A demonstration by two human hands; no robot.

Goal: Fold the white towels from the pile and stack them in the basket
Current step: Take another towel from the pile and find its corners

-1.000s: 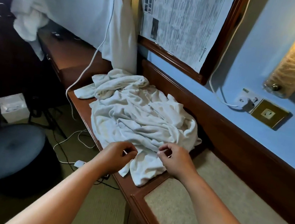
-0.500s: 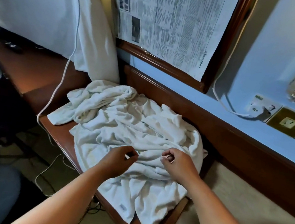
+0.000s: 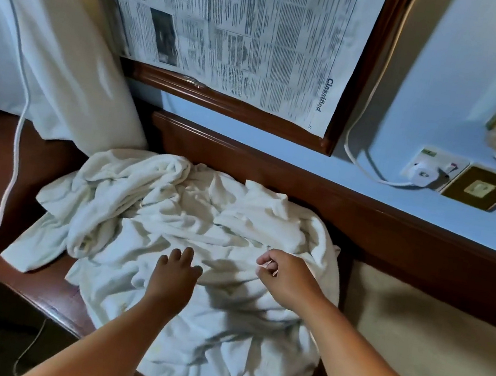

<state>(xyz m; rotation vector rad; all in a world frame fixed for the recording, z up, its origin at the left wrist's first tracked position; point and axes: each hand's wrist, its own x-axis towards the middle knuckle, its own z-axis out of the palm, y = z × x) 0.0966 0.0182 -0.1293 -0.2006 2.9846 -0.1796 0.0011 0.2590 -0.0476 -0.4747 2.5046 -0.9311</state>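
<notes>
Reaching over the towel pile in the head view: the heap lies directly under and ahead of both hands on the wooden ledge, its long run going from far-left to near-right. Left hand is palm-down, fingers loosely spread, resting on or just above the cloth, holding nothing. Right hand is curled narrow, thumb and forefinger pinched near a fold; whether cloth is caught, cannot tell. Both about equally near. No basket visible.
</notes>
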